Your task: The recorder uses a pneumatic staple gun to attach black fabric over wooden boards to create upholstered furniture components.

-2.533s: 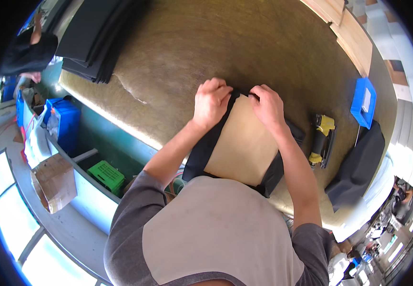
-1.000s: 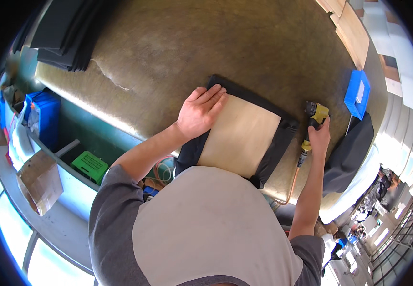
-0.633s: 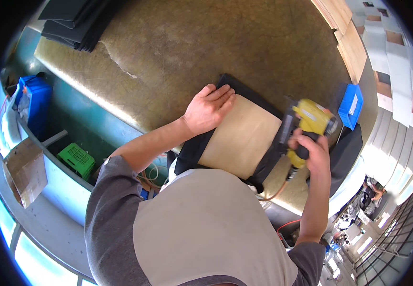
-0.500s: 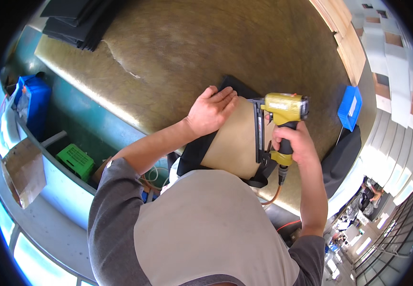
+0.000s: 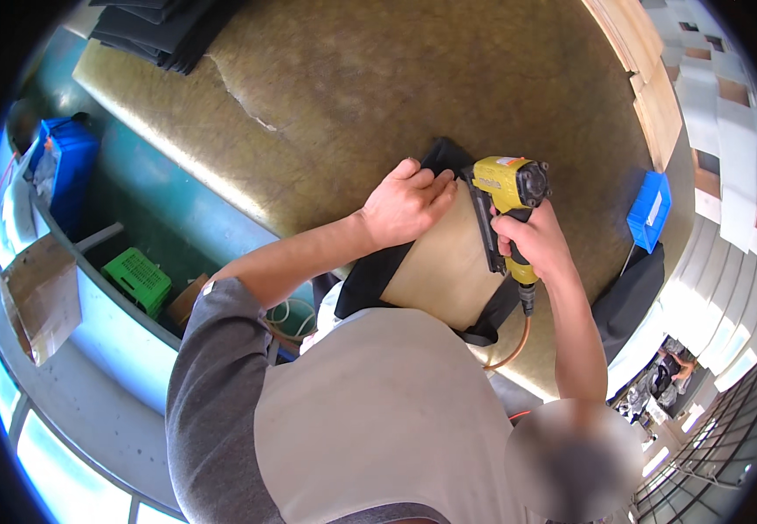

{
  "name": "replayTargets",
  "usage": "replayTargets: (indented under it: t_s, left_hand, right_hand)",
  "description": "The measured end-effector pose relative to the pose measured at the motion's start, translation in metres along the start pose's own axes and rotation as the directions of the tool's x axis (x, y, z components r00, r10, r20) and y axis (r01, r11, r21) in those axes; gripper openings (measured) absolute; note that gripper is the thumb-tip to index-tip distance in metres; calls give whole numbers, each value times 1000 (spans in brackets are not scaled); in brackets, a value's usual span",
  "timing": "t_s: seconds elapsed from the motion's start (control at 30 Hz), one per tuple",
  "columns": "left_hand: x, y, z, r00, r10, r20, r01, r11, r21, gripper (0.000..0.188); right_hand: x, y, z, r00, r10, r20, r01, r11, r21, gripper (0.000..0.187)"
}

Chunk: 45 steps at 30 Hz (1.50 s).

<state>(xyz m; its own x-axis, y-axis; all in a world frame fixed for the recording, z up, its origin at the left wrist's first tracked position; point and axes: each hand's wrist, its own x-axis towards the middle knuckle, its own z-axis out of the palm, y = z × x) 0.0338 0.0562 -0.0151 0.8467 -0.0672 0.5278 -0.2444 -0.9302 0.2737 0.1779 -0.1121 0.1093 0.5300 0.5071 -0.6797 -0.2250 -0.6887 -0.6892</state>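
Observation:
A tan board [image 5: 439, 262] lies at the table's near edge, with black fabric [image 5: 368, 281] wrapped over its borders. My left hand [image 5: 406, 206] is on the board's far left edge, its bent fingers gripping the folded fabric near the far corner. In my right hand [image 5: 537, 244] is a yellow and black pneumatic stapler [image 5: 508, 185], its handle wrapped by my fingers. The stapler's nose is by the far end of the board, close to my left fingertips; its exact contact point is hidden. An orange air hose [image 5: 518, 342] runs down from the handle.
The brown tabletop [image 5: 335, 79] carries a stack of black sheets [image 5: 164, 39] at far left and wooden boards [image 5: 656, 105] at far right. On the right are a small blue tray [image 5: 650, 210] and black cloth [image 5: 630, 293]. A green crate [image 5: 136, 279] and blue bin [image 5: 71, 166] stand left.
The stapler has tilted and shifted slightly toward the board's far corner. My left hand's fingers have bent more over the fabric edge. The whole view has shifted a little.

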Motion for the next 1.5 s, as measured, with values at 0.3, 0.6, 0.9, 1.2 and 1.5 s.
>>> replayTargets:
  t_s: [0.3,0.6,0.9,1.2,1.5]
  left_hand:
    - [-2,2,-1,1000,21,-17,-22,1000,-7,36]
    - [1,-3,-3,996,62,-65,-64,998,-19,35]
    - [81,27,29,999,49,15,-45,985,-166,47]
    - [86,26,58,917,398,-3,-389,894,-220,21]
    - [56,55,22,916,241,321,-243,969,-33,45]
  right_hand:
    - [15,-28,11,997,5,83,1,997,-74,3]
    - [-30,1,-10,995,-94,-35,92,994,-65,24]
    - [-105,163,-39,908,166,-385,-250,952,-178,37]
    - [-106,124,-24,914,-41,-404,-51,975,-215,35]
    - [-102,104,-53,910,233,-342,-210,972,103,18]
